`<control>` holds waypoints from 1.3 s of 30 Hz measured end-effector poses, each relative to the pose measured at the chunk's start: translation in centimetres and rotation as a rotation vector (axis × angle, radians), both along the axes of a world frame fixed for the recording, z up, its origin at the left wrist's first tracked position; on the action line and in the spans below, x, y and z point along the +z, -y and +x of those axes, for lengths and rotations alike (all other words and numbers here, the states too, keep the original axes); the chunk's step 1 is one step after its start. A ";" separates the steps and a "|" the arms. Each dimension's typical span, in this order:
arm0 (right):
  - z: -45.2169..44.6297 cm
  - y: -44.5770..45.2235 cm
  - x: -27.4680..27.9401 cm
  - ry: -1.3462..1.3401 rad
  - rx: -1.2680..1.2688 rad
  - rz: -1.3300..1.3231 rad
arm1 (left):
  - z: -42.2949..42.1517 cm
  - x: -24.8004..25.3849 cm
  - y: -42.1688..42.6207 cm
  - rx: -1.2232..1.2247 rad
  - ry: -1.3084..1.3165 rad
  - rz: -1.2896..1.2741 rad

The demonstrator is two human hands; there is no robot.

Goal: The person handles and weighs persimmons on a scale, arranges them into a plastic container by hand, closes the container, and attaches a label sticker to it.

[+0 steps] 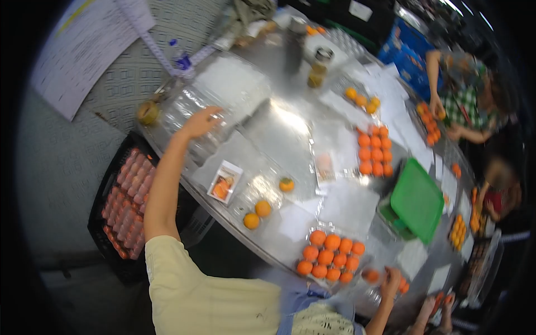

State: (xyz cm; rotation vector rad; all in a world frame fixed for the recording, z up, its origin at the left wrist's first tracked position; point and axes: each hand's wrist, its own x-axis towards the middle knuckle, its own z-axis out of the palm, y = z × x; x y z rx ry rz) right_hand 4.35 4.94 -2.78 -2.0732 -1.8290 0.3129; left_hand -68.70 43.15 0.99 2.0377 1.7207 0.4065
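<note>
At the table's left end, my left hand (202, 123) reaches over a stack of clear plastic trays (187, 106), its fingers stretched out on the plastic. My right hand (391, 283) is at the lower right, blurred, with fingers bent. A smeared round orange fruit (370, 275) shows beside it; whether the hand grips anything is unclear. Just left of that hand sits a clear tray of orange fruit (333, 258). Between my hands lie a persimmon (286, 184) with a green calyx, two loose yellow-orange fruits (257, 214) and a printed fruit card (225, 181).
A green-lidded box (416, 201) stands beside another filled fruit tray (375, 152). A jar (320, 67) is farther back. On the floor, a black crate (100, 209) holds packed fruit. Co-workers (469, 106) handle fruit along the right side of the metal table (290, 120).
</note>
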 end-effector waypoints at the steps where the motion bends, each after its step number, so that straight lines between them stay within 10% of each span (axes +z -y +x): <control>1: 0.0 0.3 -0.2 0.026 0.022 0.011 | -0.2 -0.2 0.0 0.037 0.193 -0.035; 7: -0.2 1.9 4.4 0.059 -0.094 0.084 | -5.3 0.9 -4.3 0.065 -0.190 0.278; 13: 0.1 7.3 4.8 -0.177 -0.435 0.059 | 6.9 5.0 3.1 0.260 0.216 0.539; 24: 6.7 15.4 -0.9 -0.424 -0.837 0.185 | 35.0 -5.5 28.5 0.026 0.796 -0.297; 39: 6.0 15.6 -0.4 -0.098 -0.200 0.320 | 57.6 -3.8 37.9 -0.389 0.625 -0.324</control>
